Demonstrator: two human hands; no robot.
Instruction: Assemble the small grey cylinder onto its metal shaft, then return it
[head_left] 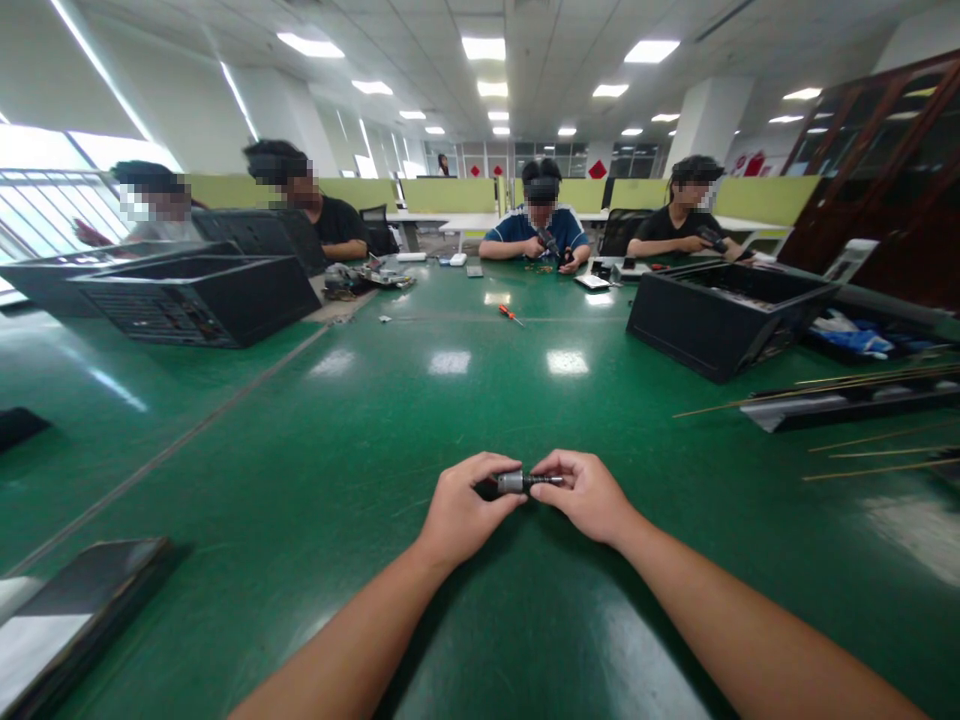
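A small grey metal cylinder (511, 483) with a dark, ridged shaft (541, 480) is held level above the green table (480, 400); its exact kind is not clear. My left hand (459, 512) closes around the cylinder's left end, thumb below and fingers over the top. From the right, my right hand (592, 497) pinches the thin shaft between thumb and fingers. The fingertips of both hands are close together, with a narrow gap between them. Part of the cylinder's left end is hidden by my left hand.
An orange-handled screwdriver (508, 313) lies farther across the table. Black computer cases stand left (187, 305) and right (675, 325). Thin brass-coloured rods (735, 404) lie at the right, a dark flat object (105, 575) at the near left. Several people sit across the table.
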